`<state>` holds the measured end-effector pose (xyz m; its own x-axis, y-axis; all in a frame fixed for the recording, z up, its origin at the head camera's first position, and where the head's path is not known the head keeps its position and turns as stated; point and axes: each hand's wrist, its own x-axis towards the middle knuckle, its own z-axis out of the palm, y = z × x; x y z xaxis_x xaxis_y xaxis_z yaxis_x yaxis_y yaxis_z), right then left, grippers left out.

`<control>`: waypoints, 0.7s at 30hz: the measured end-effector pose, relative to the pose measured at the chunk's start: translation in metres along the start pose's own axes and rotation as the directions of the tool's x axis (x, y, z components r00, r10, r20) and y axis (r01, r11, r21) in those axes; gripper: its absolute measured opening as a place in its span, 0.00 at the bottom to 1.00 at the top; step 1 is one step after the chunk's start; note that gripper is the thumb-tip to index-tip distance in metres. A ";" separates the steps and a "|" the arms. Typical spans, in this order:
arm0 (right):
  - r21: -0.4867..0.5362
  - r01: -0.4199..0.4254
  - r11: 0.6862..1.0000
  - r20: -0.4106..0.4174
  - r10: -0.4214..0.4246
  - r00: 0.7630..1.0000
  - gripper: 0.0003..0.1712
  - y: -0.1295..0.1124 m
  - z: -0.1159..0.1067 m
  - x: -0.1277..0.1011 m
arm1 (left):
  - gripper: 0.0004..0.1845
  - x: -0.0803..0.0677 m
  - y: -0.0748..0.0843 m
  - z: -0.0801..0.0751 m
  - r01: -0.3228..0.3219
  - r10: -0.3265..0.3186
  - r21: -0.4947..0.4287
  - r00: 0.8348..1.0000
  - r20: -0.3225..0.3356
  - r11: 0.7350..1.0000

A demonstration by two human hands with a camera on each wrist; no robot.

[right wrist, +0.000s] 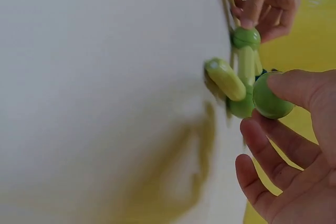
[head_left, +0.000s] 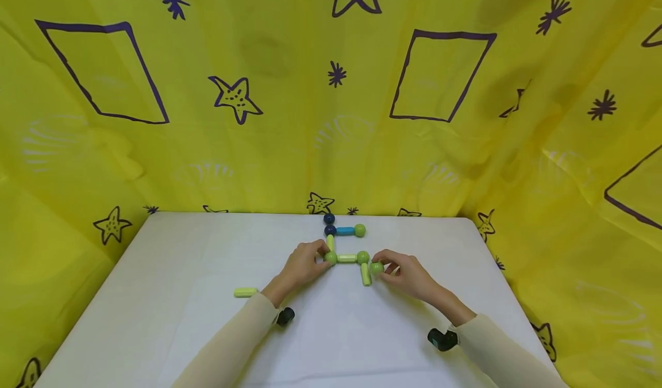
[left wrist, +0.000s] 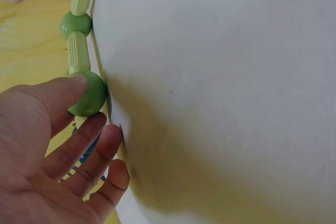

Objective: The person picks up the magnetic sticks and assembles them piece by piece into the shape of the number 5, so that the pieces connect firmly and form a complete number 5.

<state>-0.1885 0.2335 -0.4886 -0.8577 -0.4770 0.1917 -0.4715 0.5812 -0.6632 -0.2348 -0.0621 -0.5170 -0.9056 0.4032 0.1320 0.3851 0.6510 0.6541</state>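
Currently the right hand (head_left: 405, 273) pinches a free ball (head_left: 376, 268) between thumb and fingers, just right of the rod (head_left: 366, 275), whose long axis runs from the corner ball (head_left: 363, 256) toward the person; the left hand (head_left: 304, 264), farther from that rod, pinches the left ball (head_left: 331, 258), its other fingers loosely spread.

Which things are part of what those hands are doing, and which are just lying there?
Seem part of the job:
left hand, pinching a green ball in the joined rods and balls
right hand, pinching another green ball

Seem just lying about:
pale green rod, apart on the table; it matches, so maybe a spare
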 end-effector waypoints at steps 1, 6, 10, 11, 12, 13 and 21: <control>0.007 -0.008 1.000 0.002 0.008 1.000 0.17 -0.001 0.003 -0.004 | 0.10 0.000 0.000 0.000 -0.001 0.001 0.001 1.000 -0.001 1.000; 0.032 -0.041 0.999 0.004 0.041 0.999 0.17 -0.003 0.017 -0.019 | 0.10 0.002 -0.001 -0.002 -0.005 0.005 0.005 1.000 -0.004 1.000; 0.033 -0.060 0.998 0.002 0.060 0.998 0.16 -0.004 0.026 -0.026 | 0.10 0.003 -0.002 -0.002 -0.003 0.003 0.003 1.000 0.004 1.000; 0.036 -0.069 0.997 0.004 0.069 0.998 0.16 -0.005 0.027 -0.027 | 0.10 0.003 -0.002 -0.002 -0.002 0.002 0.001 1.000 0.005 1.000; 0.033 -0.075 0.997 0.008 0.075 0.997 0.16 -0.005 0.029 -0.028 | 0.10 0.003 -0.003 -0.002 -0.002 0.002 -0.001 1.000 0.005 1.000; 0.028 -0.078 0.997 0.009 0.078 0.997 0.16 -0.006 0.030 -0.029 | 0.10 0.004 -0.003 -0.002 -0.002 0.002 -0.002 1.000 0.005 1.000; -0.006 -0.066 0.998 0.007 0.066 0.998 0.16 -0.008 0.033 -0.035 | 0.10 0.004 -0.003 0.000 0.000 0.000 -0.011 1.000 0.012 1.000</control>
<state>-0.1476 0.2237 -0.5144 -0.8854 -0.4425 0.1427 -0.4154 0.6152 -0.6701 -0.2393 -0.0623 -0.5181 -0.9034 0.4108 0.1226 0.3827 0.6438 0.6626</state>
